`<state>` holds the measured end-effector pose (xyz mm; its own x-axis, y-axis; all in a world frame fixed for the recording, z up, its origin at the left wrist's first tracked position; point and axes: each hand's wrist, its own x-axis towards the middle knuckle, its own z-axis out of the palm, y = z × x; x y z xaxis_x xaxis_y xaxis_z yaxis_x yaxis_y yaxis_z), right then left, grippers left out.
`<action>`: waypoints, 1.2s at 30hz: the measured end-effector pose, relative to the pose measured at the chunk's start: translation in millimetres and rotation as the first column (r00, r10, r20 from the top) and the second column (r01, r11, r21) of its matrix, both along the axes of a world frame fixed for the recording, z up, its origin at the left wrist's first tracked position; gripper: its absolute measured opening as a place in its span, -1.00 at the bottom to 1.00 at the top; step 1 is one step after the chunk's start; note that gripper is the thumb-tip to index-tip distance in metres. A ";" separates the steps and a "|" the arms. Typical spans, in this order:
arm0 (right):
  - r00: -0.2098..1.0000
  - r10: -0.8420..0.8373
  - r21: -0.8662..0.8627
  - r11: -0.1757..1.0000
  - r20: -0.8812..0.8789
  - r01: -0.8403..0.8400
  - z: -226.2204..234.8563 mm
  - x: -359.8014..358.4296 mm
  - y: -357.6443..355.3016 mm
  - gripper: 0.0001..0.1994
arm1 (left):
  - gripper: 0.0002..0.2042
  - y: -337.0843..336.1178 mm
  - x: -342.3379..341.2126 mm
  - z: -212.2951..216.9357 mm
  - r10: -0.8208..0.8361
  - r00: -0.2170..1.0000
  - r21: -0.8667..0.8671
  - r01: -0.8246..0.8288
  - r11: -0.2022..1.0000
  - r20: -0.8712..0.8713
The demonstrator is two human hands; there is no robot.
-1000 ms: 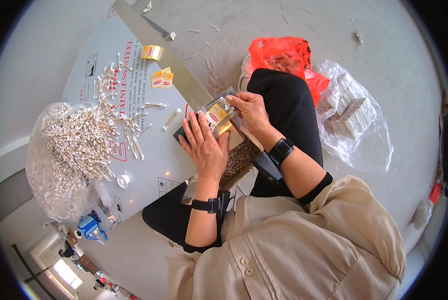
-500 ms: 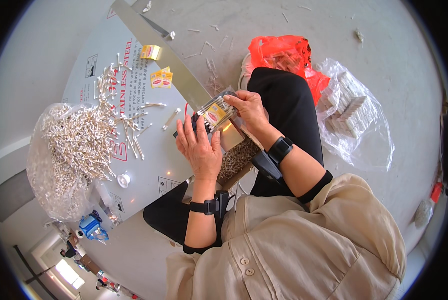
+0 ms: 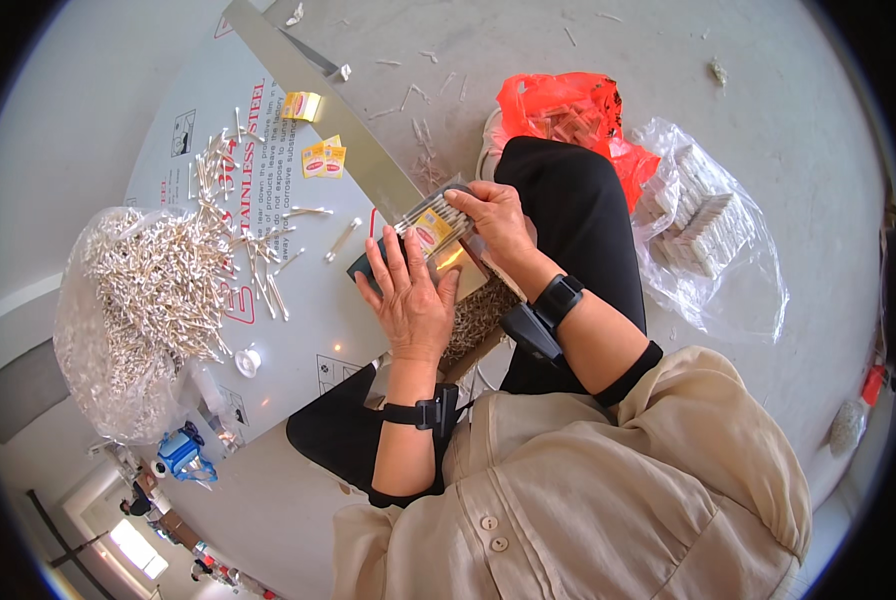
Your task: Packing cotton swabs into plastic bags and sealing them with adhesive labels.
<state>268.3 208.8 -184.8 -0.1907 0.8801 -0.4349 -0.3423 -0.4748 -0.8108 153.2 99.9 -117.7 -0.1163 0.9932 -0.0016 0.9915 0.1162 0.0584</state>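
A clear bag of cotton swabs (image 3: 433, 229) with a yellow label card inside is pinched at its far right end between the thumb and fingers of my right hand (image 3: 503, 225). My left hand (image 3: 414, 308) lies over the near left end of the bag, its fingers stretched out and spread, the fingertips touching it. Beneath both hands is a shiny metal-faced block (image 3: 473, 283) with a dark edge showing past my left fingers. Below that, a cardboard box (image 3: 490, 345) full of brownish swab-like sticks is partly hidden by my left hand.
A big heap of loose cotton swabs (image 3: 153, 285) spills from a clear bag on the steel-sheet table (image 3: 298, 290). Yellow label cards (image 3: 324, 158) lie near its edge. On the floor are a red plastic bag (image 3: 568, 110) and a clear bag of white packs (image 3: 703, 215).
My left hand has shifted slightly right and forward over the bag of swabs, covering more of its near end. My right hand keeps its pinch and has barely moved.
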 end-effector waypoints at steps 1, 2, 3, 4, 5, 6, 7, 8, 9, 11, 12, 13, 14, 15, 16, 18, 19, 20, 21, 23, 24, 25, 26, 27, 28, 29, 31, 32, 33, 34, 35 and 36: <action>0.999 0.037 0.062 0.997 0.020 -0.038 -0.6 -0.7 0.9 -0.78 | -0.28 0.0 -0.1 -0.4 -0.001 1.000 -0.019 0.001 1.000 -0.002; 0.999 0.038 0.062 0.997 0.020 -0.039 -1.0 -1.4 0.3 -0.78 | -0.28 0.7 -0.9 -0.6 0.000 1.000 -0.019 0.000 1.000 -0.002; 0.999 0.024 0.063 0.998 0.038 -0.027 -1.2 -2.5 -0.9 -0.77 | -0.27 1.9 -2.1 -0.8 -0.006 1.000 -0.016 0.005 1.000 -0.023; 0.998 0.012 0.064 0.998 0.054 -0.016 4.6 -4.6 -1.1 -0.77 | -0.25 2.4 -3.7 -0.9 -0.010 0.999 -0.013 0.009 1.000 -0.044; 0.998 0.015 0.065 0.998 0.054 -0.018 10.5 -6.2 -2.3 -0.77 | -0.25 1.5 -5.2 -2.8 -0.007 0.999 -0.012 0.007 1.000 -0.045; 1.000 -0.021 -0.011 1.000 0.010 0.022 16.6 -7.4 -4.0 -0.76 | -0.23 -0.1 -7.0 -6.5 0.025 1.000 0.002 -0.025 1.000 0.016; 0.997 -0.066 -0.087 0.994 -0.029 0.063 21.1 -6.6 -4.1 -0.75 | -0.21 0.0 -6.8 -7.8 0.050 0.996 0.015 -0.052 0.999 0.079; 0.997 -0.068 -0.085 0.994 -0.028 0.065 18.5 -4.9 -3.4 -0.75 | -0.21 -0.6 -6.3 -8.8 0.048 0.996 0.017 -0.050 0.999 0.081; 0.998 -0.062 -0.086 0.995 -0.033 0.059 14.0 -2.3 -2.5 -0.78 | -0.21 -1.9 -5.6 -9.7 0.053 0.997 0.013 -0.054 0.998 0.063; 0.998 -0.052 -0.089 0.995 -0.040 0.049 16.6 1.7 -3.2 -0.81 | -0.21 -4.9 -5.6 -11.0 0.062 0.997 0.007 -0.063 0.998 0.043; 0.999 -0.044 -0.141 0.989 -0.027 0.040 18.2 4.6 -5.6 -0.80 | -0.21 -6.1 -5.6 -11.9 0.064 0.997 -0.003 -0.064 0.998 0.037; 0.999 -0.035 -0.191 0.981 -0.014 0.032 21.3 6.5 -7.4 -0.78 | -0.20 -6.7 -4.6 -12.3 0.065 0.997 -0.013 -0.065 0.998 0.031; 0.999 -0.034 -0.191 0.981 -0.013 0.031 21.6 6.7 -9.7 -0.78 | -0.20 -8.4 -2.9 -12.3 0.067 0.997 -0.013 -0.066 0.998 0.032; 0.999 -0.034 -0.207 0.978 -0.020 0.029 21.7 6.6 -12.0 -0.77 | -0.20 -10.6 -0.7 -12.3 0.072 0.996 -0.017 -0.071 0.997 0.044; 0.999 -0.035 -0.223 0.974 -0.027 0.028 22.5 6.3 -13.1 -0.75 | -0.20 -11.9 1.1 -11.9 0.076 0.996 -0.021 -0.075 0.997 0.055; 0.999 -0.043 -0.227 0.973 -0.022 0.037 23.7 6.0 -12.4 -0.74 | -0.19 -12.8 3.9 -11.6 0.074 0.996 -0.021 -0.073 0.997 0.053; 0.998 -0.052 -0.232 0.972 -0.017 0.047 24.0 6.1 -12.3 -0.74 | -0.19 -12.9 4.8 -10.8 0.072 0.996 -0.022 -0.071 0.997 0.050; 0.999 -0.051 -0.232 0.972 -0.017 0.046 23.4 6.5 -12.8 -0.74 | -0.19 -12.6 4.6 -9.7 0.073 0.996 -0.022 -0.072 0.997 0.050; 0.999 -0.035 -0.213 0.977 -0.017 0.031 22.2 7.2 -13.5 -0.74 | -0.19 -11.9 4.0 -8.8 0.068 0.997 -0.023 -0.067 0.997 0.048; 1.000 -0.019 -0.194 0.981 -0.017 0.016 20.5 6.6 -14.2 -0.74 | -0.19 -10.3 3.9 -6.3 0.064 0.997 -0.024 -0.063 0.998 0.045; 1.000 -0.020 -0.199 0.980 -0.004 0.018 19.7 6.0 -14.3 -0.74 | -0.20 -9.7 4.2 -5.3 0.058 0.997 -0.044 -0.055 0.998 0.051; 1.000 -0.019 -0.203 0.979 0.008 0.020 19.5 5.3 -14.3 -0.74 | -0.20 -9.4 4.0 -4.7 0.052 0.997 -0.063 -0.048 0.997 0.056; 1.000 -0.018 -0.203 0.979 0.007 0.019 19.4 4.9 -14.2 -0.74 | -0.20 -9.3 3.0 -5.3 0.052 0.997 -0.063 -0.049 0.997 0.055; 0.999 -0.030 -0.213 0.977 -0.020 0.025 19.2 4.8 -14.1 -0.74 | -0.21 -9.3 1.4 -6.3 0.056 0.993 -0.015 -0.055 0.998 0.102; 0.998 -0.042 -0.223 0.974 -0.047 0.030 20.1 4.8 -13.8 -0.74 | -0.21 -8.8 0.7 -5.9 0.058 0.987 0.032 -0.063 0.998 0.150; 0.998 -0.041 -0.224 0.974 -0.047 0.030 20.8 4.6 -12.9 -0.74 | -0.21 -8.4 0.2 -5.5 0.058 0.987 0.031 -0.064 0.997 0.150; 0.998 -0.054 -0.223 0.974 -0.009 0.051 22.9 4.8 -10.3 -0.74 | -0.24 -7.3 -0.1 -3.3 0.031 0.994 0.022 -0.034 0.999 0.102; 0.998 -0.054 -0.223 0.973 -0.009 0.051 24.1 5.2 -9.8 -0.74 | -0.24 -7.6 0.2 -1.2 0.031 0.994 0.022 -0.034 0.999 0.102; 0.998 -0.058 -0.232 0.971 -0.027 0.050 25.2 5.5 -9.4 -0.74 | -0.27 -8.5 0.7 1.5 0.015 0.997 0.018 -0.016 1.000 0.076; 0.997 -0.063 -0.240 0.969 -0.045 0.051 25.8 6.1 -8.9 -0.73 | -0.29 -8.4 1.4 3.8 -0.004 0.999 0.015 0.003 1.000 0.051; 0.997 -0.065 -0.240 0.969 -0.045 0.052 24.8 6.1 -8.6 -0.73 | -0.29 -7.6 2.1 5.4 -0.005 0.999 0.016 0.004 1.000 0.051; 0.999 -0.049 -0.210 0.977 -0.018 0.044 22.6 5.7 -8.3 -0.73 | -0.32 -6.8 2.9 6.8 -0.016 0.999 0.026 0.015 1.000 0.036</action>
